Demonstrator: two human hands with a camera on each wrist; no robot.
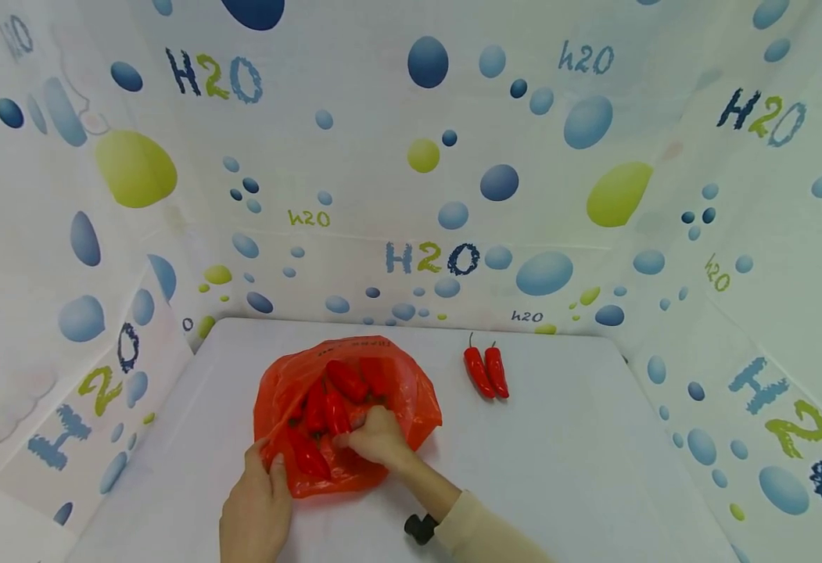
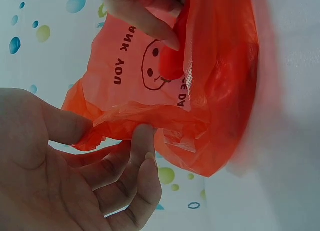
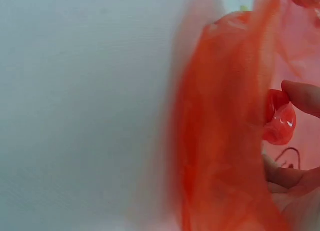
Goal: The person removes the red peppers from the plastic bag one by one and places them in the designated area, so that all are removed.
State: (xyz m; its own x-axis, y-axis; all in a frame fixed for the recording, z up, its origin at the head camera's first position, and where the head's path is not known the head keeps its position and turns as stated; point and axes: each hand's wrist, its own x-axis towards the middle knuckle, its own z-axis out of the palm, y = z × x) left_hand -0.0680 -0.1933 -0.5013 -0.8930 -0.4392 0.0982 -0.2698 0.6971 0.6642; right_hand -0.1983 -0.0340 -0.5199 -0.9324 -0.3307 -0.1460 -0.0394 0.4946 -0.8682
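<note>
Because the thin, crinkled orange-red plastic bag [image 1: 347, 414] lies slack on the white tabletop [image 1: 579, 453], near its front edge and left of centre, I read the two hands as sharing the work of keeping it open; the left hand [image 1: 256, 508] pinches the near rim of the film between thumb and curled fingers, which the left wrist view shows plainly, the plastic gathered at the fingertips [image 2: 142, 141]; that hold looks meant to keep the mouth spread so the other hand can get inside. The right hand [image 1: 378, 436] is in the bag's mouth with its fingers curled round a glossy red chilli pepper [image 3: 280, 123]; in the right wrist view a fingertip rests on the pepper's shiny skin, so I take it as gripped, though how firmly I cannot tell. The bag carries a printed smiley face and dark lettering on its side.

Counting from the head view: one bag; inside it I make out about five red peppers, overlapping, so the number is uncertain; two more slim red chilli peppers with dark stems [image 1: 486, 371] lie side by side, touching, on the table to the right of the bag and well apart from both hands. A pale sleeve [image 1: 481, 532] covers the right forearm; a white curtain printed with blue and green bubbles [image 1: 411, 156] surrounds the table.
</note>
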